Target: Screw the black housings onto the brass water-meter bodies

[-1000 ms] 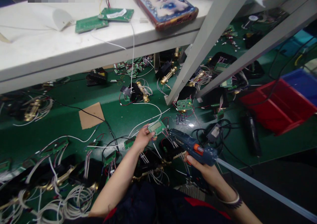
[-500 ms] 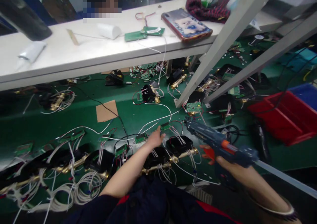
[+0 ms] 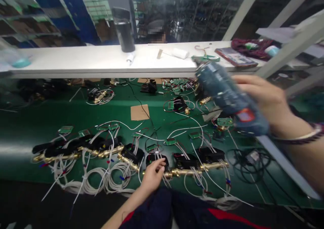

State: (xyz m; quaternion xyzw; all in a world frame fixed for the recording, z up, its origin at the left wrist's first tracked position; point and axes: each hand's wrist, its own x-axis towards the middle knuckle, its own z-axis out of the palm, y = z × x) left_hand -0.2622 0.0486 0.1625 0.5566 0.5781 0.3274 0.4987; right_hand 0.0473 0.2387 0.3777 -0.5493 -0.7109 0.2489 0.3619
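My right hand (image 3: 268,101) is wrapped round a dark blue glue gun (image 3: 227,94), raised at the right with its nozzle toward the upper left. A long translucent glue stick (image 3: 288,168) runs out of its rear. My left hand (image 3: 153,175) lies over a black meter housing (image 3: 149,160) in the near row, fingers loosely bent and thumb apart. Part of that housing is hidden under the hand. A small green circuit board (image 3: 152,148) stands behind it on thin wires. To its right sit more black housings (image 3: 186,161) on brass pipe fittings (image 3: 186,172).
Coiled grey cables (image 3: 95,181) hang along the near edge of the green bench (image 3: 113,107). A white shelf (image 3: 88,62) crosses behind, bearing a dark cup (image 3: 125,36) and a phone (image 3: 236,57). A cardboard piece (image 3: 140,112) lies mid-bench; black cords (image 3: 250,165) lie at right. Beyond is a person.
The view has swung left and upward. My right hand has raised the glue gun. My left hand has gone from a green board to a black housing in the near row.
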